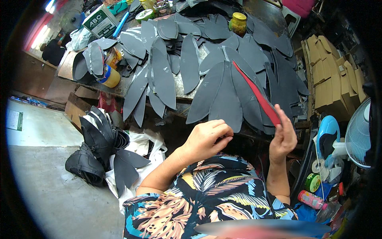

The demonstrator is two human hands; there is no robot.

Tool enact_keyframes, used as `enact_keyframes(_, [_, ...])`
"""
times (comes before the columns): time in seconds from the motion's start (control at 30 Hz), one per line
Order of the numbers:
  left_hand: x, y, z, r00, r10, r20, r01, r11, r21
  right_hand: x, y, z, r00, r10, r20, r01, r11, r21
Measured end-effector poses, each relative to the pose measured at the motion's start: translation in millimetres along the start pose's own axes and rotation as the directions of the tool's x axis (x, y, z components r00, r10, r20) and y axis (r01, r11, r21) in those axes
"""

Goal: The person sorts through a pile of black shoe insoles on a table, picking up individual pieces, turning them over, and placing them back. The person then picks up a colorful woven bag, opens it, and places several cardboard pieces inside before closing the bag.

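My right hand [283, 137] holds the near end of a long dark grey leaf-shaped sheet piece with a red side [258, 95], between thumb and fingers. That piece is tilted on edge, its far tip resting over the other pieces. My left hand [209, 137] is curled, thumb and fingertips close together, near the tip of a flat dark grey leaf-shaped piece [225, 103]; what it pinches, if anything, is hidden. Many similar pieces overlap across the table, some with pale marks and whitish edges. Another grey piece [164, 77] hangs over the table's front edge.
A yellow jar [238, 24] stands among the pieces; a blue-lidded jar [109, 76] is at the table's left. Stacked black shoe parts [93, 147] lie lower left. Tan cardboard pieces [332, 75] and a fan [358, 133] are on the right, above bottles and bags.
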State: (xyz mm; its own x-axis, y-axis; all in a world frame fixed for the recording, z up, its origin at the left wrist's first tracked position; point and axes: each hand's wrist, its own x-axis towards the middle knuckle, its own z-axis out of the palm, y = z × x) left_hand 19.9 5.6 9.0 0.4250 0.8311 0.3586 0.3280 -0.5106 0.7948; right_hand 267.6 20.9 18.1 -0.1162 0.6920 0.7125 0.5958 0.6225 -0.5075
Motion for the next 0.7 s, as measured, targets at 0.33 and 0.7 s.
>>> enact_keyframes(0.33, [9, -20, -10, 0.981, 0.113, -0.158, -0.058, 0.947, 0.316, 1, -7, 32, 0.865, -0.145, 0.480, 0.201, 0.977, -0.067])
enact_keyframes(0.7, [33, -43, -27, 0.963, 0.173, -0.207, -0.062, 0.889, 0.453, 1, 0, 42, 0.843, -0.083, 0.531, 0.159, 0.982, -0.099])
